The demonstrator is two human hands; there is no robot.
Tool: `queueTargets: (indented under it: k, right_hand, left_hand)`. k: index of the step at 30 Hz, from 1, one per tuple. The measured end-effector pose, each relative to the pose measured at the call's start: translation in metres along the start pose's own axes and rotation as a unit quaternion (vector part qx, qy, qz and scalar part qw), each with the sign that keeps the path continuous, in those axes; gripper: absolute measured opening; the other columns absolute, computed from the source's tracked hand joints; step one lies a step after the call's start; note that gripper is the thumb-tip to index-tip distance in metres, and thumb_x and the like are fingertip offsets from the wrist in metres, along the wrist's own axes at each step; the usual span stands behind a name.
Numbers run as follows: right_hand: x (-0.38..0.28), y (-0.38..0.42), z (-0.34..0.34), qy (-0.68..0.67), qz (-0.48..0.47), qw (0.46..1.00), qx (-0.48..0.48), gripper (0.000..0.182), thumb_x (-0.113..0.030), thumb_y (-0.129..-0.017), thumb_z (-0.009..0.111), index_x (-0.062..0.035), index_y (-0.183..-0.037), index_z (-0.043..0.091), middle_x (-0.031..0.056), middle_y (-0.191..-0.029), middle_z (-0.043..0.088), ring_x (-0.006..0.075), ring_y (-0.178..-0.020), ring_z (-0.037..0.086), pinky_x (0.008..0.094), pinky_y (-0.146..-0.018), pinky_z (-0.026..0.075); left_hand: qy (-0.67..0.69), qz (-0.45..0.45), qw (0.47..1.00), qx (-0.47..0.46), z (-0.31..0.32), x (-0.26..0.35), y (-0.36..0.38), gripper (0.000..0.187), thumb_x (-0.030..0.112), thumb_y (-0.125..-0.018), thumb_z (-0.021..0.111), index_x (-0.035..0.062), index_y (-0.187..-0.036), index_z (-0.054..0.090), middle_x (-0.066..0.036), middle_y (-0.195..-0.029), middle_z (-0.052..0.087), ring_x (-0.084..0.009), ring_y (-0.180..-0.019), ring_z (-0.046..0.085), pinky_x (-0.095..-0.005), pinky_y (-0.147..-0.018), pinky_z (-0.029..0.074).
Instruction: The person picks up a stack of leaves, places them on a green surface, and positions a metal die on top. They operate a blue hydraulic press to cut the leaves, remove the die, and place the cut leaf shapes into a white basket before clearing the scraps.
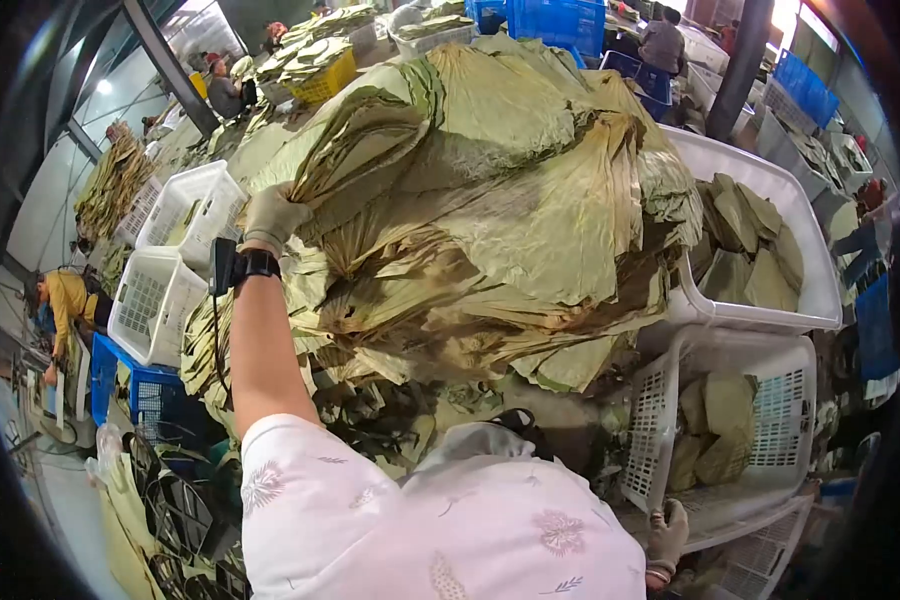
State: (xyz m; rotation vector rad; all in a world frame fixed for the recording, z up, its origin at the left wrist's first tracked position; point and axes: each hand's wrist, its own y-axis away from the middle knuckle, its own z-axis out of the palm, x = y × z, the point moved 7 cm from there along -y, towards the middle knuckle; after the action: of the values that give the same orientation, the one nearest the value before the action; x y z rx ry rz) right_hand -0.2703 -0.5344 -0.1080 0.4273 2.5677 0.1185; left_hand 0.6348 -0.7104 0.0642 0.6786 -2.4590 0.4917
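Observation:
My left hand, in a pale glove, is closed on the gathered edge of a folded bundle of large dried leaves at the left of a big pile. More dried leaves spread over the pile in front of me. At the lower right, my right hand, also gloved, has its fingers curled at the near rim of a white perforated basket. That basket holds a few flat leaf pieces.
A large white tub with leaf pieces stands at the right. White crates and a blue crate are at the left. A person in yellow bends at far left; other people sit farther back. A dark post rises behind.

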Motion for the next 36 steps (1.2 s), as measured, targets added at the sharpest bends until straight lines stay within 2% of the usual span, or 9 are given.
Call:
queueTargets:
  k: [2, 5, 9, 13, 19, 24, 27, 32, 36]
  right_hand:
    - [0.008, -0.003, 0.015, -0.047, 0.045, 0.994, -0.085, 0.034, -0.020, -0.089, 0.068, 0.0010, -0.116, 0.065, 0.0217, -0.107, 0.069, 0.0380, -0.102, 0.065, 0.0438, -0.090, 0.050]
    - [0.008, -0.002, 0.019, 0.007, -0.028, 1.000, -0.012, 0.033, -0.021, -0.090, 0.068, 0.0009, -0.115, 0.066, 0.0214, -0.106, 0.069, 0.0376, -0.101, 0.066, 0.0431, -0.089, 0.051]
    - [0.003, -0.003, 0.019, 0.004, -0.012, 1.000, -0.019, 0.034, -0.022, -0.089, 0.069, 0.0012, -0.114, 0.066, 0.0215, -0.106, 0.070, 0.0369, -0.101, 0.067, 0.0418, -0.090, 0.051]
    - [-0.002, -0.010, 0.020, -0.019, -0.010, 1.000, -0.015, 0.033, -0.021, -0.089, 0.070, 0.0017, -0.113, 0.066, 0.0211, -0.105, 0.070, 0.0358, -0.099, 0.068, 0.0414, -0.088, 0.052]
    - [-0.018, -0.012, 0.019, -0.050, -0.010, 0.998, -0.037, 0.031, -0.016, -0.087, 0.071, 0.0015, -0.113, 0.066, 0.0190, -0.102, 0.070, 0.0342, -0.095, 0.068, 0.0412, -0.085, 0.053]
    - [0.003, -0.017, 0.025, -0.027, -0.035, 0.998, -0.033, 0.031, -0.015, -0.086, 0.070, 0.0019, -0.111, 0.065, 0.0180, -0.100, 0.070, 0.0334, -0.095, 0.068, 0.0409, -0.085, 0.053]
    - [0.006, -0.016, 0.028, -0.052, -0.051, 0.996, -0.042, 0.033, -0.018, -0.085, 0.071, 0.0016, -0.110, 0.065, 0.0191, -0.100, 0.070, 0.0342, -0.094, 0.067, 0.0414, -0.084, 0.053]
    - [-0.003, -0.015, 0.021, -0.034, -0.033, 0.998, -0.042, 0.032, -0.021, -0.084, 0.071, 0.0018, -0.106, 0.065, 0.0210, -0.097, 0.067, 0.0378, -0.089, 0.066, 0.0425, -0.081, 0.052]
    - [0.005, -0.024, 0.028, 0.000, -0.092, 0.995, -0.024, 0.030, -0.020, -0.085, 0.070, 0.0019, -0.104, 0.065, 0.0206, -0.097, 0.067, 0.0367, -0.087, 0.066, 0.0429, -0.079, 0.052]
  left_hand:
    - [-0.008, -0.033, 0.999, -0.011, -0.001, 0.038, 0.026, 0.037, 0.020, -0.074, 0.080, 0.0074, -0.108, 0.076, -0.012, -0.085, 0.075, -0.0238, -0.075, 0.069, -0.0357, -0.073, 0.054]
    - [-0.166, 0.018, 0.986, -0.009, -0.003, 0.072, 0.043, 0.055, 0.044, -0.071, 0.088, 0.0076, -0.111, 0.075, -0.015, -0.096, 0.075, -0.0278, -0.088, 0.071, -0.0369, -0.082, 0.053]
    - [-0.216, 0.094, 0.971, 0.029, 0.010, 0.066, 0.044, 0.063, 0.062, -0.079, 0.074, 0.0058, -0.107, 0.074, -0.020, -0.102, 0.074, -0.0376, -0.098, 0.070, -0.0451, -0.084, 0.053]
    - [-0.287, 0.052, 0.957, -0.005, 0.019, 0.088, 0.048, 0.058, 0.059, -0.080, 0.075, 0.0058, -0.103, 0.073, -0.020, -0.101, 0.072, -0.0361, -0.098, 0.070, -0.0468, -0.084, 0.053]
    - [-0.376, 0.090, 0.922, -0.013, 0.042, 0.099, 0.066, 0.037, 0.024, -0.085, 0.073, 0.0096, -0.116, 0.060, -0.015, -0.115, 0.066, -0.0384, -0.099, 0.069, -0.0479, -0.087, 0.058]
    - [-0.379, 0.127, 0.916, 0.012, 0.040, 0.095, 0.069, 0.038, 0.022, -0.084, 0.073, 0.0107, -0.118, 0.059, -0.014, -0.110, 0.068, -0.0353, -0.095, 0.070, -0.0460, -0.082, 0.059]
    - [-0.327, 0.155, 0.924, 0.127, 0.009, 0.113, 0.074, 0.032, 0.029, -0.082, 0.073, 0.0175, -0.110, 0.064, -0.010, -0.096, 0.071, -0.0338, -0.086, 0.072, -0.0442, -0.073, 0.059]
    - [-0.160, 0.217, 0.910, 0.316, -0.059, 0.178, 0.097, 0.025, 0.027, -0.083, 0.071, 0.0142, -0.105, 0.072, -0.013, -0.084, 0.070, -0.0344, -0.076, 0.070, -0.0443, -0.068, 0.056]
    - [0.145, 0.265, 0.901, 0.311, -0.086, 0.209, 0.100, 0.020, 0.015, -0.084, 0.073, 0.0026, -0.100, 0.074, -0.010, -0.076, 0.071, -0.0152, -0.066, 0.065, -0.0323, -0.064, 0.051]
